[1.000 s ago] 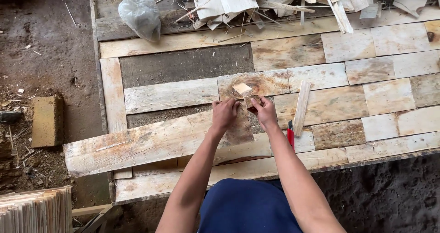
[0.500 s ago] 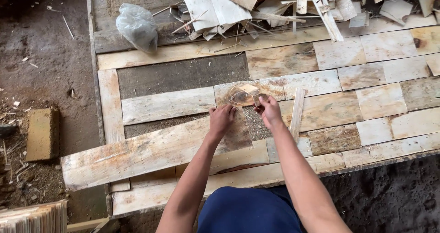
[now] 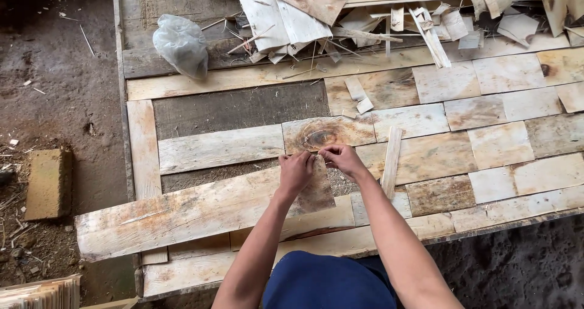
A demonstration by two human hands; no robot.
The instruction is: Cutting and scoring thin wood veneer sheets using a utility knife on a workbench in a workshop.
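Note:
Both hands meet at the middle of a wooden work table (image 3: 137,138) covered with a patchwork of thin veneer sheets. My left hand (image 3: 296,172) and my right hand (image 3: 344,160) pinch the top edge of a dark brownish veneer piece (image 3: 316,193), which lies partly over a long pale plank (image 3: 182,215). Just beyond the fingertips a pale veneer piece with a round knot (image 3: 316,135) lies flat. A narrow wooden strip (image 3: 391,160) rests to the right of my right hand.
A heap of veneer scraps and splinters (image 3: 340,11) fills the far edge. A grey plastic bag (image 3: 181,44) lies at the far left. On the dirt floor sit a brick-like block (image 3: 48,184) and a veneer stack (image 3: 39,294).
The knotted piece, held up in the fingers a second ago, now lies flat among the sheets. Both hands have drawn back slightly to the dark piece's top edge.

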